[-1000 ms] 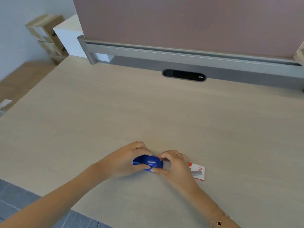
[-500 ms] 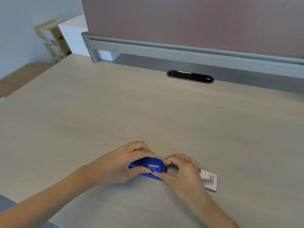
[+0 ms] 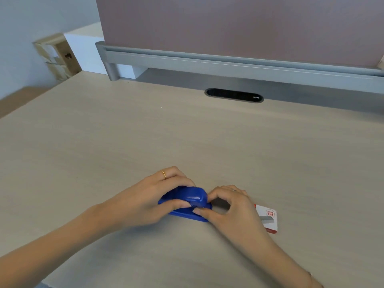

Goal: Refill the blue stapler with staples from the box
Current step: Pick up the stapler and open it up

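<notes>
A small blue stapler [image 3: 190, 197] lies on the light wooden desk [image 3: 187, 142], near its front edge. My left hand [image 3: 149, 201] wraps around the stapler's rear and top. My right hand [image 3: 230, 210] pinches the stapler's front end between thumb and forefinger. A white and red staple box [image 3: 269, 218] lies flat on the desk just right of my right hand, partly hidden by it. The stapler's top sits close over its base; whether any staples are inside stays hidden.
A grey rail with a mauve partition panel [image 3: 239, 28] runs along the desk's far edge. A dark oval cable slot [image 3: 233, 95] sits in front of it. Wooden shelving [image 3: 57, 56] stands beyond the desk's far left corner.
Both hands have stayed on the stapler, with the left thumb now pressed along its side. The view has shifted, so the hands and the box appear a little further right.
</notes>
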### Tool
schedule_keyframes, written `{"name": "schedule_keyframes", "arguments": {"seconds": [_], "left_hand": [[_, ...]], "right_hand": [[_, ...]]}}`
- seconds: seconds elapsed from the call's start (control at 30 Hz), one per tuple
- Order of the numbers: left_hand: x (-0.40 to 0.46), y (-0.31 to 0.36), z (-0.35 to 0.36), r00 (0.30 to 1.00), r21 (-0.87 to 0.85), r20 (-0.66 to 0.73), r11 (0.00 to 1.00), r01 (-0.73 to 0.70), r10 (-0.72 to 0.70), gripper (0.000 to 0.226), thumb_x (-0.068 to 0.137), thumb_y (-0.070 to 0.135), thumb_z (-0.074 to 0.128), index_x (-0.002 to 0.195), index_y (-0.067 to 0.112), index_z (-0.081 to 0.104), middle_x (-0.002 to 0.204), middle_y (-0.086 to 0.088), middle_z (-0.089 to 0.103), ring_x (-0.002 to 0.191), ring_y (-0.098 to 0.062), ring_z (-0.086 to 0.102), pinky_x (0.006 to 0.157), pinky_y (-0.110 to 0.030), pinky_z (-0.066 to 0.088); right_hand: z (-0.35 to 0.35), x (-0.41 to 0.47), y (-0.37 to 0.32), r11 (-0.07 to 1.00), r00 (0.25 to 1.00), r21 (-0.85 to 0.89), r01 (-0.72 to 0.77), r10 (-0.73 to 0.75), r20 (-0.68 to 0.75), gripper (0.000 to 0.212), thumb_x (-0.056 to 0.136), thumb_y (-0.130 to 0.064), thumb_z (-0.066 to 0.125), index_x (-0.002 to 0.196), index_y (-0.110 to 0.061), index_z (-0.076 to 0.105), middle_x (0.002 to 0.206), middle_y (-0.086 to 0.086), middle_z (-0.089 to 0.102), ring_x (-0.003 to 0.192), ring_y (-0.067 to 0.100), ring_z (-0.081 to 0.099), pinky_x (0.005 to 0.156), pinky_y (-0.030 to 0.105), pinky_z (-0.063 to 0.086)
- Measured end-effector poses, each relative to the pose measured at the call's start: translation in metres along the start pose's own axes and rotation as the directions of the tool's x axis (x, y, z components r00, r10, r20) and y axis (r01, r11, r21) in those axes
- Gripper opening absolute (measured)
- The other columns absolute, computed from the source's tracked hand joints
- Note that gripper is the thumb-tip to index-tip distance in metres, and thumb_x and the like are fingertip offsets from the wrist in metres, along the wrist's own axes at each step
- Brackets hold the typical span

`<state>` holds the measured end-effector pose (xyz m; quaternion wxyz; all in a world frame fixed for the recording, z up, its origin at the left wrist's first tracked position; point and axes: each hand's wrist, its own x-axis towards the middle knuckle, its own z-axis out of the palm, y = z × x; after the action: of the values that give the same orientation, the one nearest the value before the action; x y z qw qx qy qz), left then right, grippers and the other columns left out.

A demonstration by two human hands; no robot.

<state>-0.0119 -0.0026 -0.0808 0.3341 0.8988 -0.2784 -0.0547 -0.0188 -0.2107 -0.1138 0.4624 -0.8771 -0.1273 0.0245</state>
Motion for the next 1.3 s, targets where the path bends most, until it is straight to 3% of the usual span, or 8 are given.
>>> {"name": "schedule_keyframes", "arguments": {"seconds": [0.17,0.33,0.43,0.6,0.77,0.93,1.13,1.3], "left_hand": [[0.002,0.003,-0.002,1.000,0.003,-0.015,1.000,-0.017,0.017,0.032,0.088,0.037,0.054,0.118,0.028,0.058,0.106,0.023,0.050,0.095,0.007,0.050,0.076,-0.002,0.035],[0.004,0.005,-0.004,0.999,0.056,0.028,0.998,-0.030,0.029,0.048,0.091,0.041,0.046,0.138,0.031,0.042,0.113,0.024,0.042,0.104,0.010,0.042,0.086,-0.002,0.031],[0.005,0.009,-0.008,0.999,0.076,0.038,0.997,-0.026,0.023,0.035,0.095,0.029,0.048,0.130,0.026,0.049,0.114,0.022,0.040,0.106,0.008,0.041,0.089,-0.003,0.030],[0.000,0.014,-0.019,1.000,0.038,-0.005,0.999,-0.014,0.015,0.024,0.094,0.027,0.044,0.117,0.025,0.048,0.109,0.023,0.039,0.098,-0.003,0.047,0.083,-0.009,0.037],[-0.006,0.013,-0.030,0.998,-0.022,-0.061,1.000,0.001,-0.002,0.018,0.094,0.027,0.047,0.111,0.025,0.050,0.110,0.000,0.048,0.103,-0.016,0.049,0.079,-0.022,0.049],[-0.008,0.013,-0.045,0.999,-0.078,-0.024,0.996,0.033,-0.035,0.018,0.094,0.015,0.055,0.109,0.023,0.051,0.111,0.003,0.050,0.110,-0.014,0.049,0.081,-0.021,0.052],[-0.010,0.008,-0.055,0.999,-0.093,-0.019,0.995,0.041,-0.043,0.020,0.093,0.012,0.056,0.107,0.025,0.052,0.105,0.019,0.051,0.114,-0.013,0.051,0.080,-0.022,0.054],[-0.012,0.006,-0.062,0.999,-0.033,-0.009,0.999,0.033,-0.033,0.020,0.093,0.017,0.055,0.110,0.027,0.050,0.108,0.025,0.051,0.112,-0.007,0.051,0.085,-0.021,0.051]], "right_hand": [[-0.002,-0.002,0.000,0.998,0.998,-0.022,0.057,-0.057,0.013,0.015,0.072,-0.036,0.072,0.084,-0.034,0.064,0.080,-0.013,0.067,0.091,0.006,0.050,0.086,0.020,0.036],[-0.002,-0.001,-0.001,0.995,0.996,-0.048,0.091,-0.091,0.005,0.014,0.075,-0.032,0.071,0.087,-0.036,0.066,0.075,-0.013,0.064,0.086,0.008,0.051,0.084,0.024,0.038],[-0.002,-0.002,-0.001,0.995,0.996,-0.036,0.088,-0.088,-0.002,0.016,0.074,-0.030,0.072,0.088,-0.036,0.067,0.077,-0.015,0.064,0.088,0.006,0.049,0.082,0.021,0.037],[0.001,-0.003,0.002,0.992,0.994,-0.072,0.104,-0.107,-0.035,0.017,0.074,-0.030,0.072,0.089,-0.036,0.068,0.078,-0.015,0.064,0.089,0.005,0.050,0.083,0.015,0.034],[0.002,-0.003,0.003,0.990,0.991,-0.081,0.114,-0.119,-0.055,0.016,0.073,-0.028,0.073,0.088,-0.033,0.068,0.077,-0.017,0.063,0.091,0.002,0.048,0.082,0.014,0.033],[0.001,-0.002,0.003,0.991,0.990,-0.066,0.119,-0.123,-0.065,0.017,0.074,-0.027,0.073,0.089,-0.032,0.069,0.076,-0.020,0.062,0.091,0.003,0.048,0.083,0.020,0.039],[0.002,-0.002,0.004,0.990,0.989,-0.060,0.127,-0.131,-0.073,0.016,0.074,-0.027,0.073,0.088,-0.031,0.069,0.074,-0.020,0.062,0.091,0.003,0.048,0.082,0.024,0.040],[0.003,-0.002,0.006,0.991,0.988,-0.042,0.128,-0.131,-0.085,0.016,0.073,-0.026,0.073,0.087,-0.031,0.069,0.079,-0.023,0.062,0.092,0.000,0.048,0.080,0.016,0.037]]}}
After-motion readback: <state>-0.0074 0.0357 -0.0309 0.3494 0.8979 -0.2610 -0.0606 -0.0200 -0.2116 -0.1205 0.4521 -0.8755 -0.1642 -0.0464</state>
